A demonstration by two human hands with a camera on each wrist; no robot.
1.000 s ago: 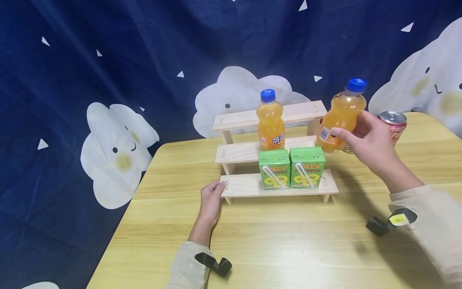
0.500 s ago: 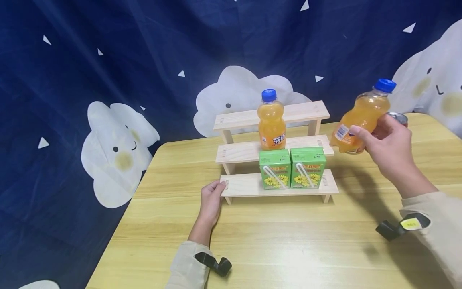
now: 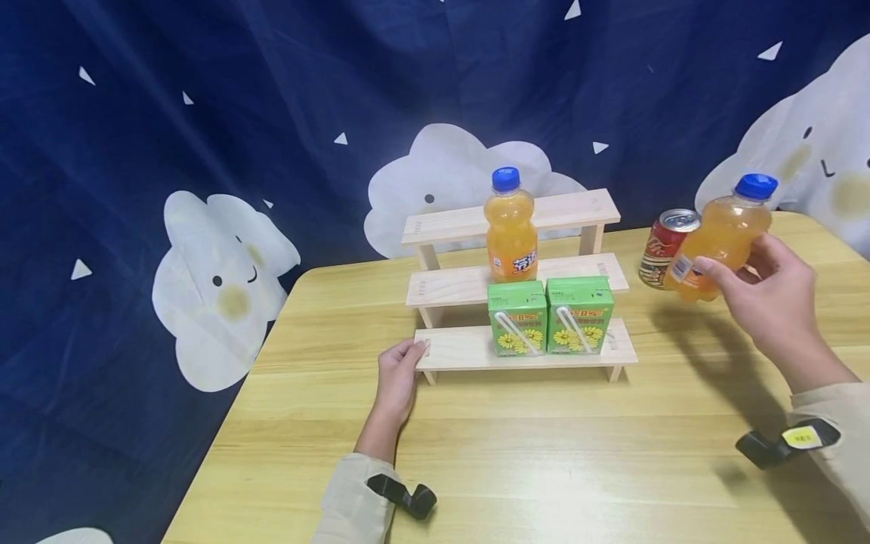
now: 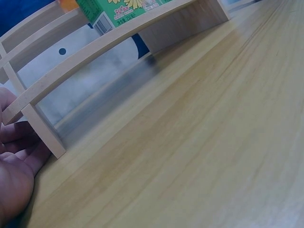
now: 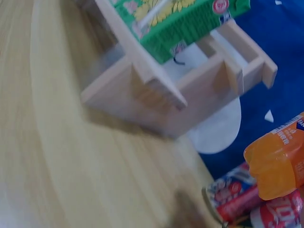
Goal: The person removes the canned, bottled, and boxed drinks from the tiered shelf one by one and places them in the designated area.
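My right hand [image 3: 775,302] grips a bottle of orange soda [image 3: 723,230] with a blue cap, tilted and raised above the table to the right of a three-step wooden rack [image 3: 451,289]. With thumb and fingers, my left hand [image 3: 397,378] holds the left end of the rack's lowest step; the left wrist view shows those fingers [image 4: 28,147] by the rack's leg. A second orange soda bottle [image 3: 511,234] stands upright on the middle step. Two green drink cartons, a left carton [image 3: 518,321] and a right carton [image 3: 579,317], sit side by side on the lowest step.
Behind the held bottle stands a red can [image 3: 659,253]; the right wrist view shows another red can [image 5: 280,211] beside it. All of this is on a wooden table [image 3: 516,468]. A dark blue curtain [image 3: 326,68] with clouds hangs along the back.
My right hand has carried the bottle rightward, away from the rack, and lately a little lower. One can behind it has come into view. My left hand and the rack stay put.
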